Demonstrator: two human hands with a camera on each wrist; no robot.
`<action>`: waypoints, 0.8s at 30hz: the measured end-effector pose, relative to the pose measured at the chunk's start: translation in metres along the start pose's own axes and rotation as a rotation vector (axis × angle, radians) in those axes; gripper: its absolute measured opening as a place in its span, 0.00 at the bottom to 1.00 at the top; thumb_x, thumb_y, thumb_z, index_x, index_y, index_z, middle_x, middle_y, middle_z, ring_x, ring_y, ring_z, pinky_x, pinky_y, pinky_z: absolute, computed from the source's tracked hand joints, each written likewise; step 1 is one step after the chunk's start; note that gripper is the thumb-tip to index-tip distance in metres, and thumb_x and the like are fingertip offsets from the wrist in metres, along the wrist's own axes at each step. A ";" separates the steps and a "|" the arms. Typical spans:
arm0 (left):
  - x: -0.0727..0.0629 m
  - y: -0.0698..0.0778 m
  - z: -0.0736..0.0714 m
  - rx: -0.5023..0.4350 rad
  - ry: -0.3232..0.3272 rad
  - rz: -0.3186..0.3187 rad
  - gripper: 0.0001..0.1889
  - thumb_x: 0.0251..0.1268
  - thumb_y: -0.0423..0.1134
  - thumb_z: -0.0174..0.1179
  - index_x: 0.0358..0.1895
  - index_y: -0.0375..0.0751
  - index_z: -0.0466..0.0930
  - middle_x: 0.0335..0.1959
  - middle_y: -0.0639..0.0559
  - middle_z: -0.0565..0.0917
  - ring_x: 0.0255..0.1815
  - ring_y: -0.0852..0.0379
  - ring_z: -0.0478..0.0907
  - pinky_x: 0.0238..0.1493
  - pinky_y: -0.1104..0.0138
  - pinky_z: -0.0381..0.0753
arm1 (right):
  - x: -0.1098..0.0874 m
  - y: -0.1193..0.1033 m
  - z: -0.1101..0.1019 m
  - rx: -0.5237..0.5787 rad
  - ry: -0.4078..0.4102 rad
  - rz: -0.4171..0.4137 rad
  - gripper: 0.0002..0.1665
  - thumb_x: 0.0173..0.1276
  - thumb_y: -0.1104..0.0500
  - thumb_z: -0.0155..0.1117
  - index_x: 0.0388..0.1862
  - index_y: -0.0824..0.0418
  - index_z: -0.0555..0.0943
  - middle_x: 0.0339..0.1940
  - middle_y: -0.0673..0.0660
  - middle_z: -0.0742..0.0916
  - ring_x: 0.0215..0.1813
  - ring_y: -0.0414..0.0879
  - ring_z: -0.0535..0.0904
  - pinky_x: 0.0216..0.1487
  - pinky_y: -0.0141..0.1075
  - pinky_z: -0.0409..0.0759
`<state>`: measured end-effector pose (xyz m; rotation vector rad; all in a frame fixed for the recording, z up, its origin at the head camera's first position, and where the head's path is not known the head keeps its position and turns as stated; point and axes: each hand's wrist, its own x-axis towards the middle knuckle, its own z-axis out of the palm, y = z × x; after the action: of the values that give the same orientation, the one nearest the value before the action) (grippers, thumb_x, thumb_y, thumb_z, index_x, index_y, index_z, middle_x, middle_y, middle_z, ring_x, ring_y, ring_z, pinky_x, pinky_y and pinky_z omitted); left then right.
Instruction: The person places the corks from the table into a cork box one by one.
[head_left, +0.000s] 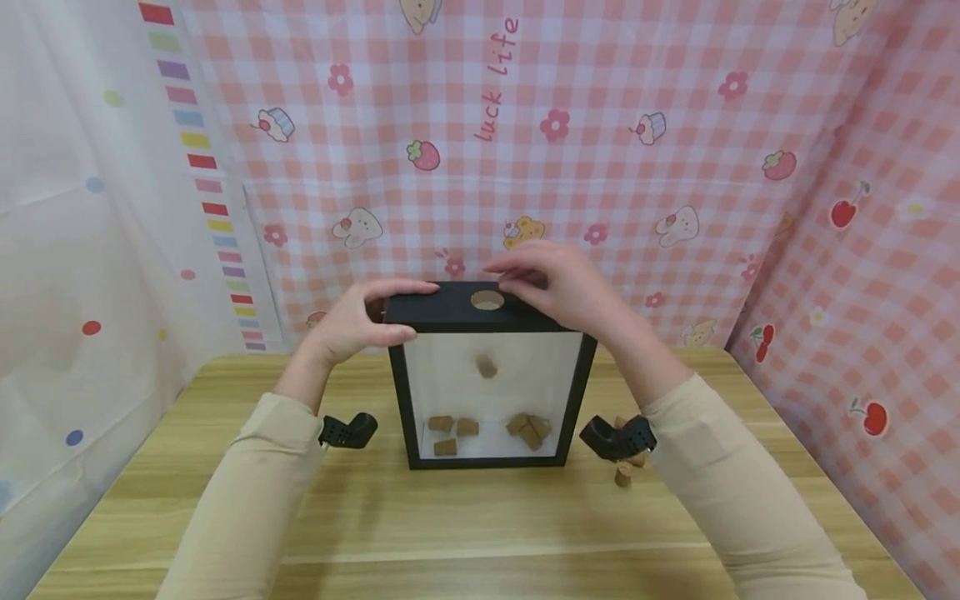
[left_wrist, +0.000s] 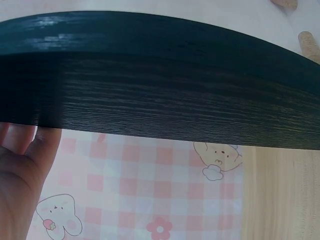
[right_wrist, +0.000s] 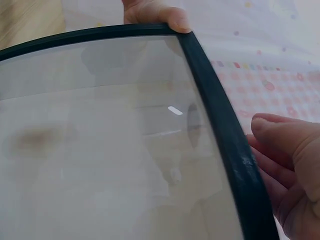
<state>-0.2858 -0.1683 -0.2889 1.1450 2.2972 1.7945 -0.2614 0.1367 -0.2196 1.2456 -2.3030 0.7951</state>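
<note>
A black shadow box frame (head_left: 401, 400) with a clear front stands upright on the table, and a round hole (head_left: 487, 301) opens in its top. Inside, a blurred brown cork (head_left: 487, 365) is in mid-air below the hole. Several corks (head_left: 446, 447) lie at the bottom left, and a small heap of corks (head_left: 531, 429) lies at the bottom right. My left hand (head_left: 360, 321) grips the top left corner, thumb in front and fingers over the top. Just right of the hole, my right hand (head_left: 558, 283) hovers with loosely bent fingers and nothing between them.
Loose corks (head_left: 623, 476) lie on the wooden table (head_left: 480, 533) right of the frame, partly behind the right wrist's black camera mount (head_left: 618, 437). Another black mount (head_left: 348, 431) is on the left wrist. A pink checked curtain (head_left: 450, 192) hangs behind the table.
</note>
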 end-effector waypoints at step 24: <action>-0.001 0.001 0.002 0.000 0.005 -0.007 0.27 0.55 0.34 0.70 0.62 0.50 0.82 0.61 0.44 0.77 0.42 0.48 0.75 0.39 0.64 0.77 | -0.107 0.008 -0.047 0.062 0.167 -0.051 0.26 0.53 0.78 0.72 0.53 0.67 0.84 0.49 0.58 0.87 0.52 0.37 0.80 0.54 0.29 0.75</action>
<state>-0.2836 -0.1667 -0.2891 1.1324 2.3015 1.7969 -0.2085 0.2373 -0.2485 1.2102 -2.1209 0.9220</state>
